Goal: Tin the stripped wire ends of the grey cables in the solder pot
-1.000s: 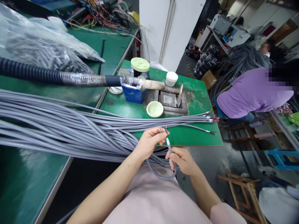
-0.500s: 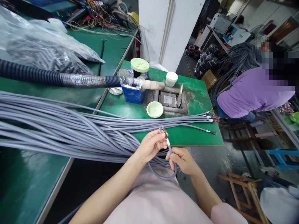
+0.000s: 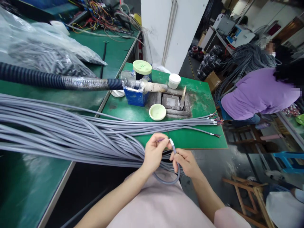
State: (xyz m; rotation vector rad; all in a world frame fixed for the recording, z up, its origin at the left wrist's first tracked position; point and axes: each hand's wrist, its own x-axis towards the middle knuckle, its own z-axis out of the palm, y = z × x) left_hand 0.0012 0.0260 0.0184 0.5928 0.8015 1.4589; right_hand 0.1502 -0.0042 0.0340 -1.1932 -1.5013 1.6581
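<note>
Since the earlier frame the left hand (image 3: 153,152) has shifted slightly down and its fingertips sit tight against the white sleeve (image 3: 171,142); the fan of wires that stood above them is mostly out of sight, leaving a thin dark strand (image 3: 167,130) poking up. The right hand has hardly moved. This suggests the left fingers are sorting single wires while the right steadies the cable.

Take the pale green dish (image 3: 157,112) as landmark. Well to its left, and farther back, lies a clear plastic bag (image 3: 52,50) of gray pieces. A ribbed hose (image 3: 30,74) runs in from the left edge, its pale nozzle (image 3: 155,86) ending behind the dish. A thick bundle of gray cables (image 3: 59,123) comes from the left and passes in front of the dish. A blue box (image 3: 135,98) stands behind and left of it.

Nearer the body than the dish, the left hand pinches at the wires between thumb and fingers; exactly which ones is too small to tell. The held cable (image 3: 174,149) has its sleeved end just right of those fingertips, in front and right of the dish, and curves into a loop below both hands. The right hand (image 3: 186,161), farther right, is closed around it just below the sleeve. Right of the dish and a little behind is a square metal frame (image 3: 175,112).
</note>
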